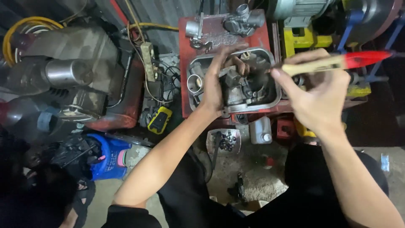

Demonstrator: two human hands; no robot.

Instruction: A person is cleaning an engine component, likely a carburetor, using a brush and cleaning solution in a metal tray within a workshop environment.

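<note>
Standing beside the bench, 1 metal tray (273, 98) sat on the red stand (184, 76). Left hand (216, 82) was closed around 1 grey carburetor (234, 86) inside it. Right hand (317, 95) pinched 1 red-tipped wooden brush (337, 62) just above the tray.
</note>
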